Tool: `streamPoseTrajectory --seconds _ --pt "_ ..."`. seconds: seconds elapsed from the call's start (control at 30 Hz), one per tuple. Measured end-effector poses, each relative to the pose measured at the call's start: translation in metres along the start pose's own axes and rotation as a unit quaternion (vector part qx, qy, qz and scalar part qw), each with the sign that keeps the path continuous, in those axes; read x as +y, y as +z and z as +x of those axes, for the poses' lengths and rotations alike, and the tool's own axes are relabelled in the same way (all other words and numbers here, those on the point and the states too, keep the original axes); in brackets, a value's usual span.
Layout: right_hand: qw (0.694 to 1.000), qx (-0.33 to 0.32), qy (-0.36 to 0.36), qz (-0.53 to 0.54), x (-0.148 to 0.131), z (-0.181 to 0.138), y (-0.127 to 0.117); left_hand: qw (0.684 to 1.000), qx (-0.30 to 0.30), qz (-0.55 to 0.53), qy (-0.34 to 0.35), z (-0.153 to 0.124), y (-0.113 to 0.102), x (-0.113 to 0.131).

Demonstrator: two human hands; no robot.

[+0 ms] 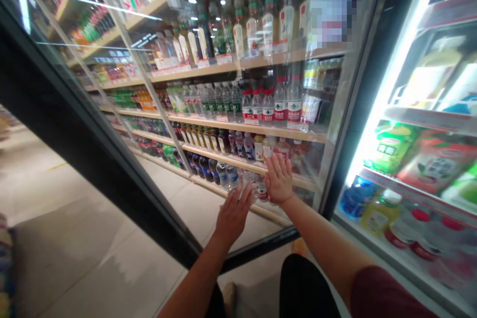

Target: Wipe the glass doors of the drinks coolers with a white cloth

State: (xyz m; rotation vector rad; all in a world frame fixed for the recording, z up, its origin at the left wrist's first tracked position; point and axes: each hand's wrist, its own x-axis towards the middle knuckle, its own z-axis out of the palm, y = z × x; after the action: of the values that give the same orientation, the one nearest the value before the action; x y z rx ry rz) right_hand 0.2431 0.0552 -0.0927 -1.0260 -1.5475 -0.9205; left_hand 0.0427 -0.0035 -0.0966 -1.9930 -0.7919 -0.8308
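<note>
From the dark red sleeve point(376, 290), the right hand point(278, 179) lies flat on the glass door point(261, 35), grip open and holding nothing. The left hand point(234, 213) is just beside it, the same. I judge this a push; swinging the door calls for even pressure. Right of the door are lit cooler shelves point(428, 119), below it a pale tiled floor point(74, 238).

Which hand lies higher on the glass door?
The right hand: its palm is flat on the glass door, above and to the right of the left hand, which is nearer the door's bottom frame.
</note>
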Motion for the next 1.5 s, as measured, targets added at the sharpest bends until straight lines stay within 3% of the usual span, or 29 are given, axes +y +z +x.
streamPoseTrajectory --seconds 0.07,0.23,0.3,0.43,0.5,0.63,0.73,0.8,0.9,0.97,1.13,1.2,1.27,1.4,1.5 --pt "1.0 -0.008 -0.002 -0.004 0.001 -0.002 0.001 1.0 0.016 0.015 -0.014 0.011 -0.007 -0.01" --pt "0.999 -0.013 -0.004 -0.031 0.0 -0.002 0.0 0.98 0.125 0.076 -0.132 0.076 -0.027 -0.047" --pt "1.0 -0.005 -0.003 -0.021 -0.001 -0.001 0.0 0.979 0.13 0.072 -0.14 0.071 -0.024 -0.042" --pt "1.0 0.014 -0.008 0.0 -0.001 0.002 -0.001 0.996 0.061 0.031 -0.057 0.028 -0.011 -0.017" --pt "1.0 0.017 -0.009 0.0 -0.001 0.003 -0.002 0.998 0.041 0.024 -0.035 0.026 -0.012 -0.018" --pt "1.0 0.018 -0.01 -0.006 -0.001 0.003 -0.002 0.986 0.114 0.056 -0.105 0.081 -0.03 -0.044" --pt "1.0 0.009 -0.005 -0.008 -0.001 0.001 -0.002 0.978 0.136 0.053 -0.148 0.112 -0.032 -0.045" --pt "1.0 -0.001 -0.004 -0.002 0.0 -0.001 -0.001 0.985 0.117 0.039 -0.124 0.104 -0.023 -0.029" --pt "1.0 -0.006 -0.008 -0.001 0.001 -0.001 0.0 0.999 0.049 -0.001 -0.021 0.071 -0.007 -0.005" --pt "1.0 -0.004 -0.011 -0.008 0.001 0.0 -0.001 1.0 0.023 -0.012 0.009 0.058 -0.006 -0.005" --pt "1.0 0.0 -0.012 -0.007 0.001 0.0 -0.002 0.988 0.113 0.022 -0.103 0.088 -0.032 -0.049" --pt "1.0 -0.007 -0.006 0.003 0.0 -0.001 -0.001 0.98 0.141 0.033 -0.137 0.093 -0.034 -0.054" --pt "1.0 -0.007 -0.006 0.006 -0.001 0.0 -0.001 0.982 0.13 0.041 -0.131 0.08 -0.029 -0.043" --pt "1.0 0.009 -0.015 -0.013 -0.001 0.002 -0.003 0.999 0.028 0.008 -0.024 0.037 -0.013 -0.014" --pt "1.0 0.01 -0.019 -0.018 0.001 0.003 -0.004 0.998 0.04 0.007 -0.04 0.043 -0.021 -0.026"
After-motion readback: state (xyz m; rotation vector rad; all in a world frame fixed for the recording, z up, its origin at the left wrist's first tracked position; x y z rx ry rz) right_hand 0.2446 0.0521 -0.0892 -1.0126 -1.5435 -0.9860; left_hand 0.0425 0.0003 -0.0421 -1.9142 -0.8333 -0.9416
